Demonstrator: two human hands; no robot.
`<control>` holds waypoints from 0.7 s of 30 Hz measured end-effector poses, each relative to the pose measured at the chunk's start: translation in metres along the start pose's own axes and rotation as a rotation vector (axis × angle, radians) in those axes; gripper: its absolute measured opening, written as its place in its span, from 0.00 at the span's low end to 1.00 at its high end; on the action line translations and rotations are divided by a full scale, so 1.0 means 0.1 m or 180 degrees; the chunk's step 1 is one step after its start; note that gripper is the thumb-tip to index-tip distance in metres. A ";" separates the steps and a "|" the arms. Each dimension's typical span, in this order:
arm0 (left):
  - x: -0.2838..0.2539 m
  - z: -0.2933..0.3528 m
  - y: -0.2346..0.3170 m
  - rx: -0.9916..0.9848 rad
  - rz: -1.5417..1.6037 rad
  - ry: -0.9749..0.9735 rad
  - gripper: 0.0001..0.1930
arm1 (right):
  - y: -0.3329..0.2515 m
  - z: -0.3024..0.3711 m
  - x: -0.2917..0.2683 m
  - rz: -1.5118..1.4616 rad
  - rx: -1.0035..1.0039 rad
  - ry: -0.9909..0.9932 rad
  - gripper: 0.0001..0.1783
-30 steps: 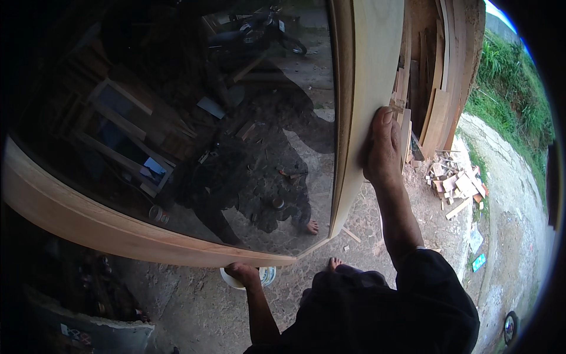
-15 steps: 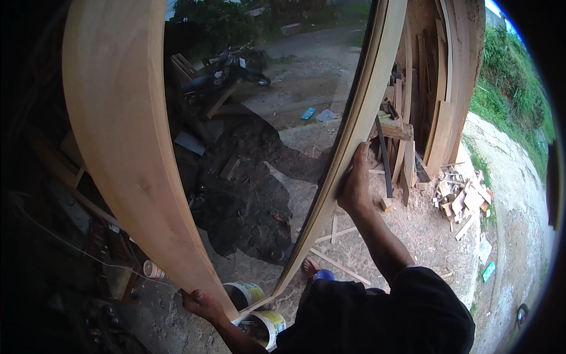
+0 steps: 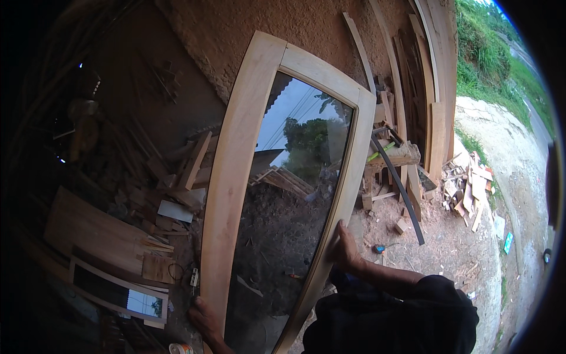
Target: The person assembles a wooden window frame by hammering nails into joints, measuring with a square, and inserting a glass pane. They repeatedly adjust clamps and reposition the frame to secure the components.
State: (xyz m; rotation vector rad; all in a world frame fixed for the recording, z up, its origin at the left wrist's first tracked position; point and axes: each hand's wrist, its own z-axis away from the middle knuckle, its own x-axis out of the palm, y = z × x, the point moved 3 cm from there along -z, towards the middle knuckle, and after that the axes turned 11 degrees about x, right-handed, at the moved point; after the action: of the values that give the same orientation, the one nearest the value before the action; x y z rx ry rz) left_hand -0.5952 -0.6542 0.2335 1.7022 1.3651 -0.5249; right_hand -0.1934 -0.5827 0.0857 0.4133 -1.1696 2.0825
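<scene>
A tall wooden frame with a glass pane point(image 3: 229, 194) stands before me, leaning to the right at its top. Sky, trees and ground are mirrored in the glass point(image 3: 289, 224). Low on the outer edge of the left side piece, my left hand point(image 3: 205, 320) is closed on the frame. Farther up the right side piece, my right hand point(image 3: 346, 251) grips the outer edge, its fingers partly hidden by the wood. The frame's lower end runs out of the picture.
Long boards point(image 3: 436, 135) lean on the wall at right, near a rough wooden bench point(image 3: 392, 156). Scrap wood point(image 3: 471, 189) is heaped beyond it. A smaller glazed frame point(image 3: 118, 289) lies at left. A tape measure point(image 3: 378, 249) rests on the ground. A white tub point(image 3: 180, 348) shows at the bottom.
The frame has tipped away from me, so its top end now shows. Both hands have kept hold of it. The buckets near its foot have left the view.
</scene>
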 end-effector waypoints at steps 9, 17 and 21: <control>1.63 -2.03 -0.31 0.0030 -0.0296 -0.0986 0.39 | 0.11 -1.78 0.32 0.0461 0.0170 -0.0142 0.40; 3.53 -4.20 -0.26 0.0146 0.0012 -0.2366 0.44 | -0.57 -3.09 0.78 0.1262 0.0778 0.0034 0.44; 4.29 -5.07 -0.05 0.0505 -0.0104 -0.2558 0.47 | -0.98 -3.34 1.07 0.1049 0.0727 0.0244 0.44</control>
State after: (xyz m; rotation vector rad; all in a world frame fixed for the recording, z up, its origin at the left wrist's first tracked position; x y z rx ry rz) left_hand -0.5613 0.0069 0.1752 1.3441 0.7739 -1.2028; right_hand -0.1787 -0.2235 0.0261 0.2543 -1.0111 2.5074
